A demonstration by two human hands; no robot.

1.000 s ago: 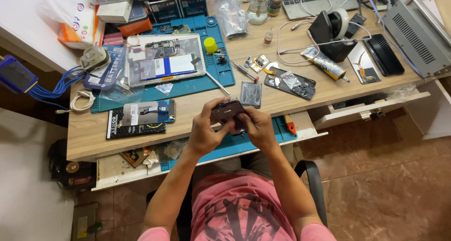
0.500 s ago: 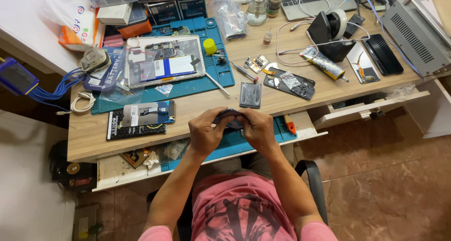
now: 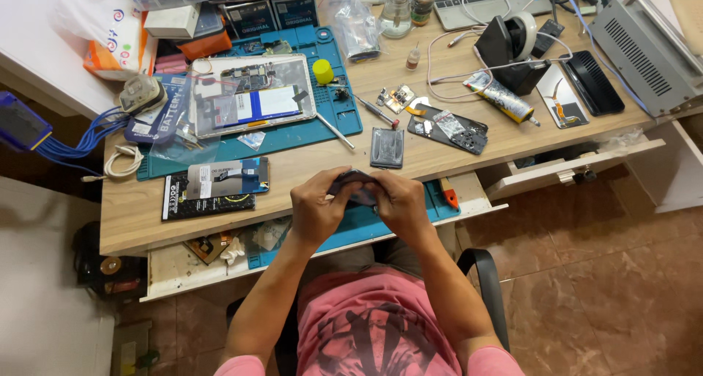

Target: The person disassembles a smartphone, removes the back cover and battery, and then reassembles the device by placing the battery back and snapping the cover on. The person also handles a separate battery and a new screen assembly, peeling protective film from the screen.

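Observation:
Both of my hands grip a small dark phone part [image 3: 357, 180] over the front edge of the wooden desk [image 3: 139, 207]. My left hand [image 3: 316, 207] wraps its left end and my right hand [image 3: 399, 202] its right end, thumbs pressed on top. Most of the part is hidden by my fingers. A flat grey battery [image 3: 387, 147] lies on the desk just beyond my hands. A dark phone back cover [image 3: 448, 128] lies to the right of the battery.
An opened tablet [image 3: 253, 96] rests on a blue work mat [image 3: 293, 134] at the left. A screwdriver [image 3: 335, 130], a yellow cap [image 3: 323, 71], a glue tube [image 3: 500, 98], a tape dispenser [image 3: 512, 43] and cables lie around. An open drawer [image 3: 564, 172] sticks out at the right.
My hands have closed tighter around the dark part and drawn it slightly towards me, from above the desk edge to over the pulled-out blue mat.

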